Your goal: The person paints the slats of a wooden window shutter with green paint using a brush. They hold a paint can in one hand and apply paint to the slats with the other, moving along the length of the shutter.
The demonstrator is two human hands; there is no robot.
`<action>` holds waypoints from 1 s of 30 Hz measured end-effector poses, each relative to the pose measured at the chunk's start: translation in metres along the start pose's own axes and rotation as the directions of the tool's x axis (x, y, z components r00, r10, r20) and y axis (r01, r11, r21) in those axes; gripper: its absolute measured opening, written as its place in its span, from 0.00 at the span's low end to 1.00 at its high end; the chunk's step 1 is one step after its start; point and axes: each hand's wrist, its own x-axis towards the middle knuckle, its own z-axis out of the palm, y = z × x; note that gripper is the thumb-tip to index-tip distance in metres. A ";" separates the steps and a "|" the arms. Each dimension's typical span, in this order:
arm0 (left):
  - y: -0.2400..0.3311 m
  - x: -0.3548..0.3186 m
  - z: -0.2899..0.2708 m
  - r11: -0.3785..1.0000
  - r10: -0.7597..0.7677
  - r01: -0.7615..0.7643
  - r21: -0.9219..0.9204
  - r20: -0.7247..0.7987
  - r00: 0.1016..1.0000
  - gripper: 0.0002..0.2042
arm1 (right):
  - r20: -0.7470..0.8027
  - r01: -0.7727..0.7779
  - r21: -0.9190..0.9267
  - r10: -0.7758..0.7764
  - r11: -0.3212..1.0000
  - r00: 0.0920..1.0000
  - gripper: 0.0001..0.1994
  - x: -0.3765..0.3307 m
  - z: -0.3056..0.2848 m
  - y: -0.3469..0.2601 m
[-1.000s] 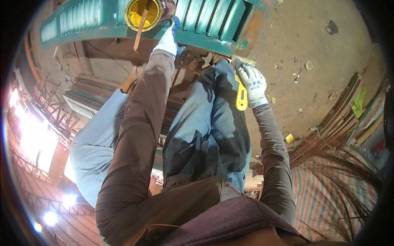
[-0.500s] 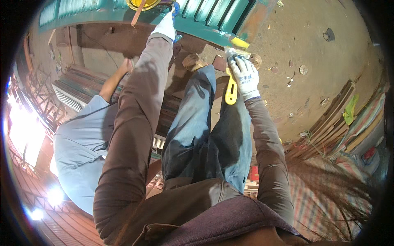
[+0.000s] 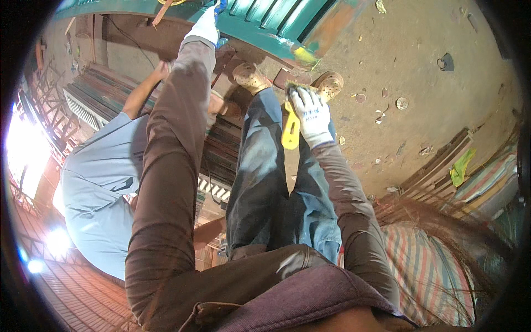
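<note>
My right hand point(image 3: 311, 113), in a white knit glove, grips a flat paintbrush with a yellow handle point(image 3: 290, 128). The brush's bristle end point(image 3: 300, 87) points away from me, just short of the wet teal louvered panel point(image 3: 243, 39). My left arm reaches far forward. At its end, my left hand point(image 3: 206, 25), in a white and blue glove, is over the panel's near edge and cut off by the frame's top, so its grip is hidden. Beside it, a yellow bucket rim point(image 3: 172, 1) barely shows, with a wooden stick point(image 3: 161, 12) across it.
On my left, a person in a light blue shirt point(image 3: 102, 182) bends over dark slats point(image 3: 105, 91). My clogs point(image 3: 251, 78) stand near the panel's corner. Planks point(image 3: 437, 157) and a striped sack point(image 3: 426, 265) lie to the right. Scraps litter the dirt floor point(image 3: 409, 61).
My right hand has drawn the brush back toward me and left, away from the panel's corner. The view has shifted, leaving less of the bucket in sight.
</note>
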 end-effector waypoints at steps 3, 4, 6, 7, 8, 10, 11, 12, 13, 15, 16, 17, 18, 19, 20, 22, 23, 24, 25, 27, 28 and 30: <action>0.000 -0.007 -0.003 1.000 0.024 -0.024 -0.011 -0.022 0.999 0.42 | -0.130 -0.020 0.023 0.022 1.000 0.991 0.20 -0.010 -0.003 0.008; 0.001 -0.007 -0.005 0.999 0.031 -0.031 -0.014 -0.022 0.999 0.42 | -0.151 -0.035 -0.007 0.034 0.999 0.988 0.21 -0.002 -0.012 0.012; -0.005 -0.010 -0.005 0.999 0.033 -0.033 -0.031 -0.022 0.999 0.42 | -0.201 -0.080 -0.023 0.074 0.996 0.977 0.22 0.026 -0.031 0.018; -0.002 -0.014 -0.003 0.999 0.043 -0.044 -0.032 -0.020 0.999 0.42 | -0.198 -0.087 -0.024 0.081 0.996 0.977 0.22 0.043 -0.039 0.021; -0.002 -0.013 0.001 0.998 0.050 -0.050 -0.030 -0.013 0.999 0.42 | -0.185 -0.081 -0.039 0.073 0.996 0.980 0.22 0.053 -0.035 0.021; -0.003 -0.015 0.007 0.998 0.058 -0.058 -0.030 -0.006 0.998 0.42 | -0.089 -0.030 -0.184 0.014 0.982 0.996 0.22 0.051 -0.020 0.016; -0.005 -0.016 0.005 0.998 0.062 -0.062 -0.027 -0.015 0.998 0.42 | -0.023 0.025 -0.169 -0.029 0.985 0.999 0.21 0.049 -0.015 0.009; -0.007 -0.017 0.004 0.997 0.067 -0.068 -0.027 -0.022 0.997 0.42 | 0.012 0.091 -0.140 -0.090 0.986 0.996 0.21 0.044 -0.014 0.003; -0.009 -0.013 0.004 0.997 0.068 -0.069 -0.022 -0.031 0.997 0.42 | 0.045 0.155 -0.109 -0.151 0.982 0.988 0.21 0.039 -0.015 -0.001; -0.009 -0.012 0.001 0.996 0.085 -0.086 -0.008 -0.053 0.995 0.42 | -0.035 0.150 0.004 -0.150 0.989 0.988 0.21 0.037 -0.023 -0.001; -0.010 -0.015 0.002 0.995 0.099 -0.098 0.007 -0.060 0.993 0.42 | -0.077 0.120 -0.016 -0.120 0.993 0.990 0.21 0.040 -0.031 0.003; -0.009 -0.013 0.001 0.994 0.111 -0.109 0.023 -0.073 0.991 0.42 | -0.120 0.089 -0.034 -0.093 0.995 0.988 0.21 0.045 -0.036 0.008; -0.009 -0.013 0.003 0.993 0.114 -0.111 0.040 -0.078 0.990 0.42 | -0.119 0.039 -0.051 -0.045 0.998 0.992 0.23 0.049 -0.038 0.017; -0.004 -0.007 0.011 0.991 0.120 -0.116 0.061 -0.067 0.991 0.42 | -0.104 0.031 -0.085 -0.040 0.996 0.994 0.23 0.050 -0.037 0.025; -0.005 -0.007 0.015 0.990 0.115 -0.109 0.089 -0.066 0.991 0.42 | -0.091 0.023 -0.118 -0.034 0.993 0.995 0.23 0.046 -0.033 0.033; -0.005 -0.006 0.014 0.986 0.114 -0.100 0.136 -0.097 0.989 0.42 | 0.002 0.130 -0.209 -0.132 0.969 0.991 0.24 0.035 -0.032 0.039; -0.002 -0.005 0.018 0.982 0.114 -0.096 0.164 -0.105 0.988 0.42 | 0.107 0.145 -0.147 -0.130 0.978 0.986 0.23 0.030 -0.036 0.041; -0.001 -0.004 0.019 0.979 0.106 -0.084 0.185 -0.117 0.987 0.42 | 0.151 0.085 -0.048 -0.077 0.995 0.986 0.21 0.030 -0.042 0.042; -0.003 -0.003 0.018 0.977 0.092 -0.065 0.202 -0.128 0.988 0.42 | 0.209 0.018 0.052 -0.028 0.998 0.978 0.20 0.033 -0.050 0.043; -0.005 -0.004 0.018 0.974 0.066 -0.032 0.226 -0.144 0.987 0.42 | 0.023 -0.052 0.210 0.049 0.976 0.999 0.17 0.049 -0.068 0.051; -0.005 -0.004 0.017 0.971 0.053 -0.016 0.238 -0.149 0.987 0.42 | -0.065 -0.075 0.295 0.098 0.953 0.993 0.16 0.058 -0.077 0.058; -0.003 -0.004 0.019 0.968 0.027 0.010 0.251 -0.146 0.989 0.42 | -0.255 0.039 0.329 0.049 0.944 0.966 0.13 0.092 -0.091 0.078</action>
